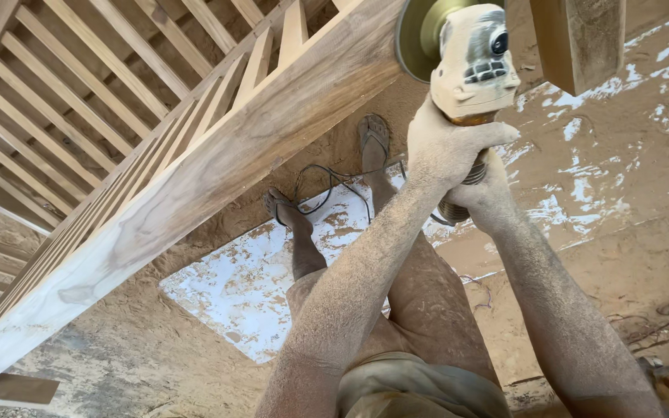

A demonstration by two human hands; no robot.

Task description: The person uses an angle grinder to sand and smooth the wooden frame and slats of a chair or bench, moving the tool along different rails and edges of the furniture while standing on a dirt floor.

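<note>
I see the left hand [447, 147] clenched around the neck of the angle grinder [474, 66]; the right hand [483, 193] grips its rear handle just below. The grinder's disc [420, 35] sits just beside the upper end of the wooden rail [218, 166]. The power cord [327, 186] lies looped on the floor under the grinder, by the sandalled feet [284, 209]. Risk, in my judgement: the disc could snag the rail edge and kick back, and the cord could trip a foot.

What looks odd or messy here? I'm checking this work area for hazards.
The grinder's black cord lies in loops on the floor between the sandalled feet, touching one of them. Sawdust coats both arms, the left hand, the right hand, the angle grinder and the floor.
</note>
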